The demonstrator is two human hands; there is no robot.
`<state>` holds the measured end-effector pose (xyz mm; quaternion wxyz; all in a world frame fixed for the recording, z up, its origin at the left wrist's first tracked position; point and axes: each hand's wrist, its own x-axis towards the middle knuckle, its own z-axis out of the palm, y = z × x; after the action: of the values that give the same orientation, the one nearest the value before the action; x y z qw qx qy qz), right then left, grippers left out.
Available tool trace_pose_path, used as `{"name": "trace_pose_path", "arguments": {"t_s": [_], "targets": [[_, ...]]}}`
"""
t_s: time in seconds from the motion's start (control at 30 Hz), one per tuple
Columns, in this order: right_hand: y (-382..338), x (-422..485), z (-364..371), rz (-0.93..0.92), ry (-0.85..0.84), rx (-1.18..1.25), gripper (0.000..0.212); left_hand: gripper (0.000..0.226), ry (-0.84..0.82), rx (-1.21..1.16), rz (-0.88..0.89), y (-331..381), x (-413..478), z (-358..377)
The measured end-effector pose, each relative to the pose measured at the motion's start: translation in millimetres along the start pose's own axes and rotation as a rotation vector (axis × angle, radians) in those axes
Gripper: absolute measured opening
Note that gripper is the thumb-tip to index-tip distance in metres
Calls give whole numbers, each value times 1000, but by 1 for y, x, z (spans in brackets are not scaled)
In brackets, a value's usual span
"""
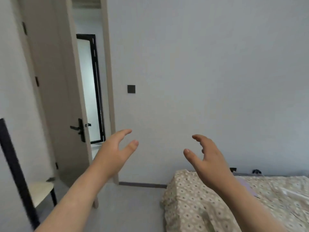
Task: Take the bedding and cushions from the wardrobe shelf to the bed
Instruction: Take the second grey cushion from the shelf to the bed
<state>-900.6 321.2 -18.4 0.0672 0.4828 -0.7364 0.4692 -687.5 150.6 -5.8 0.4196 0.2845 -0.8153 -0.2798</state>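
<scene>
Both my hands are raised in front of a plain white wall and hold nothing. My left hand (115, 149) is spread with relaxed fingers, palm turned inward. My right hand (209, 154) mirrors it, fingers loosely bent, just above the near corner of the bed. The bed (192, 198) fills the lower right, covered in a beige sheet with a small flower pattern. No wardrobe, bedding pile or cushions are in view.
An open beige door (55, 97) with a black handle (78, 129) stands at the left, a doorway beside it. A chair with a pale seat (41, 191) and a black frame is at the lower left. Grey floor (133, 206) lies between chair and bed.
</scene>
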Motion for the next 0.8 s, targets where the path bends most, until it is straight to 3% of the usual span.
{"name": "trace_pose_path", "arguments": {"t_s": [0.23, 0.33, 0.5, 0.8], "targets": [[-96, 26, 123, -148, -181, 150, 62, 54, 188, 79, -109, -68, -18, -127], [-141, 26, 177, -209, -278, 213, 64, 42, 284, 134, -165, -98, -40, -184], [-213, 22, 260, -328, -434, 329, 70, 33, 540, 201, -249, -133, -88, -268], [-321, 1, 387, -503, -687, 539, 72, 27, 770, 390, -451, -157, -163, -364]]}}
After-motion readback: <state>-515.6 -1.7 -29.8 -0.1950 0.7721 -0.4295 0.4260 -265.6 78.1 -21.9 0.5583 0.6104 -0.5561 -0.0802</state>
